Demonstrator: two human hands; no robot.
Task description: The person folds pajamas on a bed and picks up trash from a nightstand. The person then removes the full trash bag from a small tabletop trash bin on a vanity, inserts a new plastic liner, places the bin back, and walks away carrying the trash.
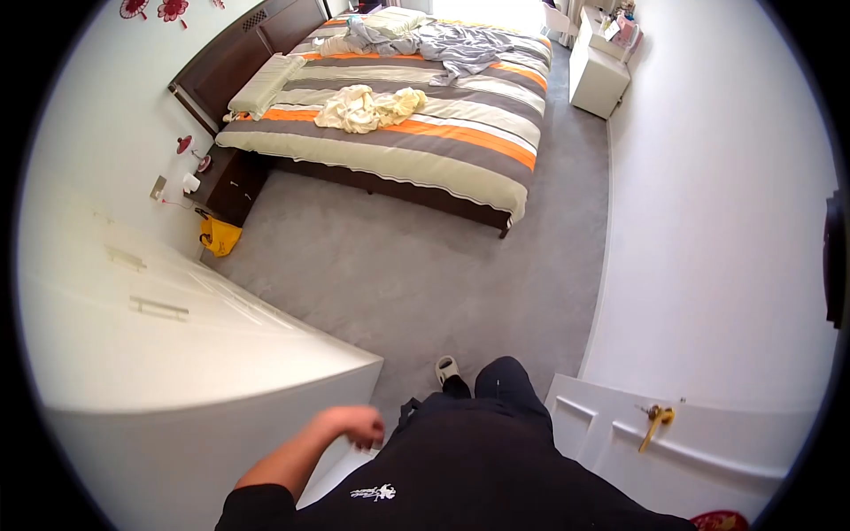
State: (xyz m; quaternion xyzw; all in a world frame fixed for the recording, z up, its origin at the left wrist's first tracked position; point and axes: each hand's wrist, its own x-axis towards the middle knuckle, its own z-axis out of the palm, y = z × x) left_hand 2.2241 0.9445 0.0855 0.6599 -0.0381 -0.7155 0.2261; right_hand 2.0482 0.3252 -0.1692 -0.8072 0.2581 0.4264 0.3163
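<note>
White wardrobe (pixel 208 358) is running lengthwise toward the yellow bag (pixel 220 237), left hand (pixel 359 428) is hanging nearby, kinda curled, can't tell if holding anything.

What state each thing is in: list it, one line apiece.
Left hand: loosely curled, blurred
Wardrobe doors: shut
Room door: open
Nightstand drawers: shut
Striped bedspread: spread out
Pale yellow cloth: crumpled
Grey blanket: rumpled
Near pillow: lying flat
Yellow bag: open or closed, can't tell
Slipper: worn
</note>
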